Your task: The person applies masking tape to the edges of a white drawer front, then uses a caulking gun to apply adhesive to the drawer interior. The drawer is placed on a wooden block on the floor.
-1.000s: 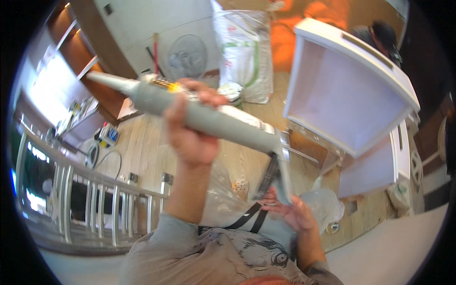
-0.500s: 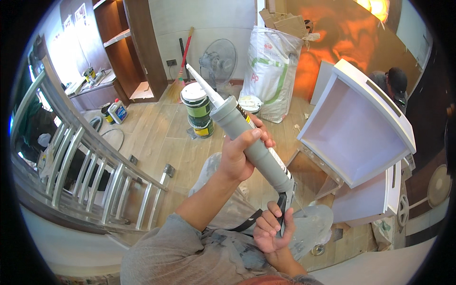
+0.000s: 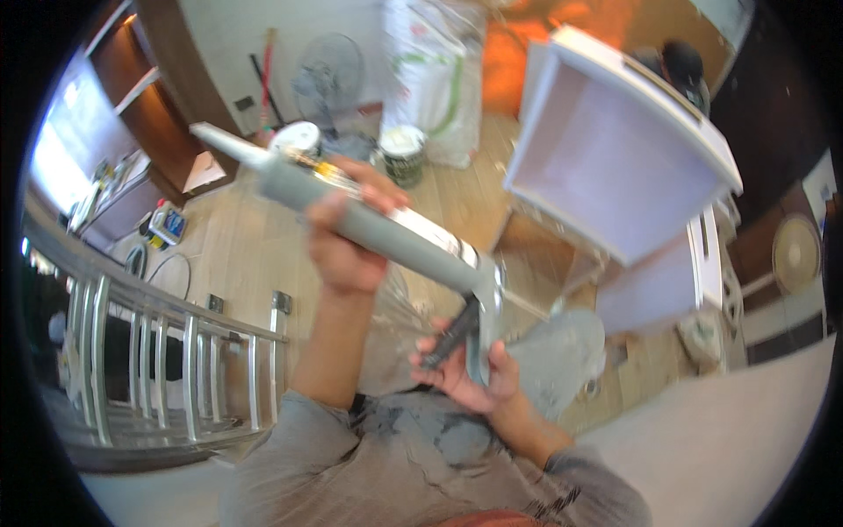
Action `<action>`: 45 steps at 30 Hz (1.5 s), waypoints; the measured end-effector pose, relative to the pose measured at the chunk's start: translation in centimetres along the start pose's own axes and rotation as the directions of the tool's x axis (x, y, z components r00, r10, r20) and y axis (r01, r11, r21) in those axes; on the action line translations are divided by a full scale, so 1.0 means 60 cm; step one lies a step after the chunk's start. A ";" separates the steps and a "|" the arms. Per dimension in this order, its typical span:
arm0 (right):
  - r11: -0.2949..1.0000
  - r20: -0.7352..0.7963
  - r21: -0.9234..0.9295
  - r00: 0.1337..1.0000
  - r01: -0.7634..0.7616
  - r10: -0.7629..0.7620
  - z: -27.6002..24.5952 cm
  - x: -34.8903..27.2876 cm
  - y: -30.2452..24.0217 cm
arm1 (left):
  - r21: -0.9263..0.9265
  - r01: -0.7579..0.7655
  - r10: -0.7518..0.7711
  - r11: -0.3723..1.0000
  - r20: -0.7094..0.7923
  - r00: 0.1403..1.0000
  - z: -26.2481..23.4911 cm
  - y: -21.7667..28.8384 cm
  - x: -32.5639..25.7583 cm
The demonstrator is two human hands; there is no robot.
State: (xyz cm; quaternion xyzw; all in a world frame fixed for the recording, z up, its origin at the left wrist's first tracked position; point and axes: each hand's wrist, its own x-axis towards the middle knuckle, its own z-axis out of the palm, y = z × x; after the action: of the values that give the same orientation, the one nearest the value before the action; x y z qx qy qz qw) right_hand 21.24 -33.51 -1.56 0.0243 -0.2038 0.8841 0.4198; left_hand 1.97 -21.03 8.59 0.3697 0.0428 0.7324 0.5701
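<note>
A grey caulking gun (image 3: 399,241) with a white tapered nozzle (image 3: 230,146) lies slantwise across the middle of the view, its tip to the upper left. My left hand (image 3: 347,241) is wrapped round the front of its barrel, thumb on the near side. At the rear end, the gun's handle sits against the palm of my right hand (image 3: 470,378). The fingers of that hand reach loosely under the black trigger (image 3: 452,332), and its thumb is raised beside the handle. A printed label shows on the barrel's upper side. Motion blurs the gun and my left hand.
A metal ladder (image 3: 167,360) lies at the left. White cabinet boxes (image 3: 615,158) stand at the right, a person (image 3: 683,70) behind them. Paint buckets (image 3: 404,156), a fan (image 3: 327,79) and a large white sack (image 3: 432,83) are at the back. A pedestal fan (image 3: 797,246) is far right.
The caulking gun has swung left and lies flatter. My right fingers have loosened from around the trigger and handle. The room has shifted left and upward in view.
</note>
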 end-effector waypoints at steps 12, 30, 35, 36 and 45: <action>0.815 -0.080 -0.517 0.933 0.262 -0.351 0.034 0.040 -0.075 | -0.490 -0.089 0.191 0.867 0.163 0.968 -0.040 0.090 0.035; 0.756 -0.220 -0.519 0.792 0.399 -0.569 0.020 -0.021 -0.160 | -0.538 -0.115 0.229 0.835 0.148 0.962 -0.064 0.132 0.038; 0.807 -0.342 -0.498 0.782 0.319 -0.521 0.041 -0.027 -0.170 | -0.590 -0.120 0.276 0.798 0.182 0.944 -0.059 0.138 0.039; 0.837 -0.337 -0.416 0.795 0.355 -0.504 0.036 -0.033 -0.171 | -0.604 -0.101 0.276 0.791 0.205 0.939 -0.059 0.136 0.041; 0.877 -0.328 -0.404 0.853 0.262 -0.406 0.037 -0.073 -0.177 | -0.611 -0.065 0.297 0.789 0.286 0.911 -0.051 0.149 0.038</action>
State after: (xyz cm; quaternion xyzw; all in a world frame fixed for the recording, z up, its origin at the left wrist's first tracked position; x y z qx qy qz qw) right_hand 31.80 -31.57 3.15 -0.1967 -0.2566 0.7322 0.5995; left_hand -7.20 -21.03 11.83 0.3074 -0.3297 0.6789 0.5796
